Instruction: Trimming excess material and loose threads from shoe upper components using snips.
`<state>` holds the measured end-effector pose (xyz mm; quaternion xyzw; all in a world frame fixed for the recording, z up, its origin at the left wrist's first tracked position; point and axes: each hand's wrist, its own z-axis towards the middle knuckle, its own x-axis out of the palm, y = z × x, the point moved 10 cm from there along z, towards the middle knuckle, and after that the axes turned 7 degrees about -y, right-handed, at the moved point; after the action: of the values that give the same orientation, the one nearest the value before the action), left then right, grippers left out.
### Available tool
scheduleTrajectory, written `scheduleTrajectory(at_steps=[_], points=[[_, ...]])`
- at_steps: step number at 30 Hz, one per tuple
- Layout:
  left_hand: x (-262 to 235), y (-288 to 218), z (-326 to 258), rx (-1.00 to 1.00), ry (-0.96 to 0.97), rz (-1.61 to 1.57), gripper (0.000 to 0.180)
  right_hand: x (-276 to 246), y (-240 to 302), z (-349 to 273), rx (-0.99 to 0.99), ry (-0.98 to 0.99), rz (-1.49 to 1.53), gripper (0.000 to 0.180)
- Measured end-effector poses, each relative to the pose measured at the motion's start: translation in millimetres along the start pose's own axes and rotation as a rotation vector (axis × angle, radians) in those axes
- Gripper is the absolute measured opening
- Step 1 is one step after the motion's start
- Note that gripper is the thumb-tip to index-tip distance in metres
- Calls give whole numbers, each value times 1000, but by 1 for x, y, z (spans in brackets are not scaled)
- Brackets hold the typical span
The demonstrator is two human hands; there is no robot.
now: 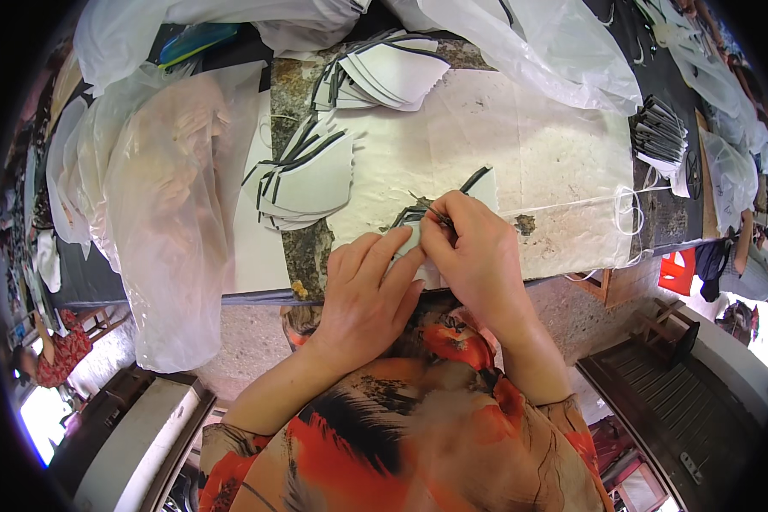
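Observation:
A white fabric piece with black edging (484,189) lies near the table's front edge, mostly under my hands. My left hand (363,299) rests on its near side, fingers stretched out and slightly apart. My right hand (476,243) is closed in a pinch over the black edging; a small dark, thin thing shows at its fingertips, too hidden to name. Left of my hands sits a fanned stack of similar white pieces (311,188) with black strips along their edges. Farther back is a second such stack (392,72).
A white sheet (563,154) covers much of the table. Clear plastic bags (175,205) lie at the left, one hanging over the front edge; another bag (546,51) lies at the back. A dark-edged bundle (660,132) and loose white cord (630,213) are at the right. Wooden benches (674,401) stand behind.

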<state>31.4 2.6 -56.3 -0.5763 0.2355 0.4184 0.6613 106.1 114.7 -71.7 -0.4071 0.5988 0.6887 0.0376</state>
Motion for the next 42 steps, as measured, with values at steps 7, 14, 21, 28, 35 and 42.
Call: scheduleTrajectory(at_steps=[7, 14, 21, 28, 35, 42], points=[[1, -2, 6, 19, -25, 42, 46, -2, 3, -1, -32, -17, -15, 11], [3, 0, 8, 14, -26, 80, 40, -12, -1, 0, 9, 5, 9, 12], [4, 0, 6, 15, -41, 90, 40, -25, -10, 7, 24, 22, -32, 11], [3, 0, 8, -6, -22, 106, 54, -25, -11, 8, 20, 39, -34, 12], [4, -2, 12, -8, -4, 113, 56, -26, -10, 9, -11, 61, -47, 12], [5, -3, 13, -3, 6, 126, 55, -26, -8, 13, -38, 64, -58, 11]])
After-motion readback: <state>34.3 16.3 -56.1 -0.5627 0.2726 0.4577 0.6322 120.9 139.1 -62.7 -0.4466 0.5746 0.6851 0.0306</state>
